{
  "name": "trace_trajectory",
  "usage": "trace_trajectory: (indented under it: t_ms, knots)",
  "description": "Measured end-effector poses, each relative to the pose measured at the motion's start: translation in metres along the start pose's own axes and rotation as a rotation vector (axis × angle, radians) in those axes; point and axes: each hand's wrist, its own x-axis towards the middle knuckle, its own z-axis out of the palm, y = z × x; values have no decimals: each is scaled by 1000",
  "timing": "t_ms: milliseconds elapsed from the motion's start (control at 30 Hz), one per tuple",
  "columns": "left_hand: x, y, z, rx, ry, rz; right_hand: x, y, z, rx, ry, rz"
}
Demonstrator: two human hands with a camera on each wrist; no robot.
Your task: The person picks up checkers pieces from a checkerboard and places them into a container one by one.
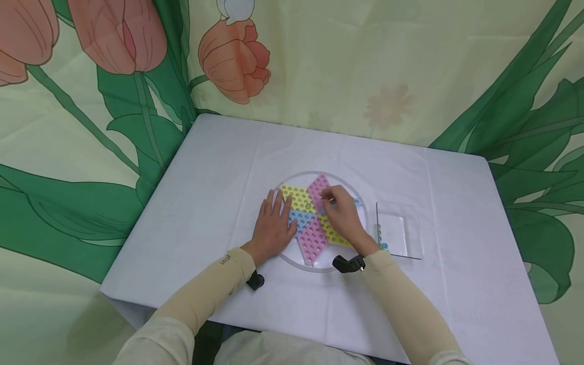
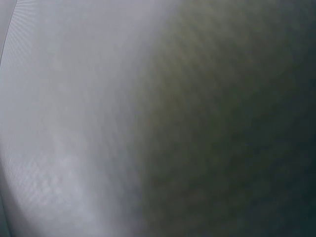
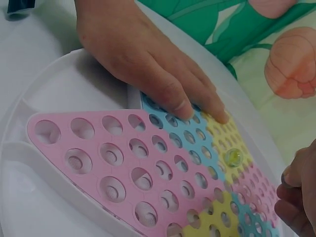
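Note:
A round Chinese checkers board (image 1: pixel 312 245) with a pink, yellow and blue star of holes lies on the table. My left hand (image 1: pixel 272 223) rests flat on its left side, fingers straight, over the yellow and blue sections. Above the board's right half, my right hand (image 1: pixel 342 212) pinches a small greyish marble (image 3: pixel 285 179) between thumb and fingertips, near the upper pink point. One clear marble with yellow-green inside (image 3: pixel 233 157) sits in a hole of the yellow section. The left wrist view is blurred, showing only pale cloth and a dark area.
Right of the board stands a clear plastic box (image 1: pixel 412 230), with several small marbles (image 1: pixel 383 246) by its left side. A white cloth covers the table (image 1: pixel 255 147). Behind it hangs a curtain (image 1: pixel 319 61) printed with tulips and leaves.

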Motion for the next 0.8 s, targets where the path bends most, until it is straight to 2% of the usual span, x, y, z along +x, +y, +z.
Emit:
trace_trajectory:
  t_ms: [300, 800]
  knots:
    - [-1, 0, -2, -17, 1, 5, -4, -4, -9, 7, 13, 21]
    - [-1, 0, -2, 1, 1, 4, -10, -3, -18, 29, 66, 0]
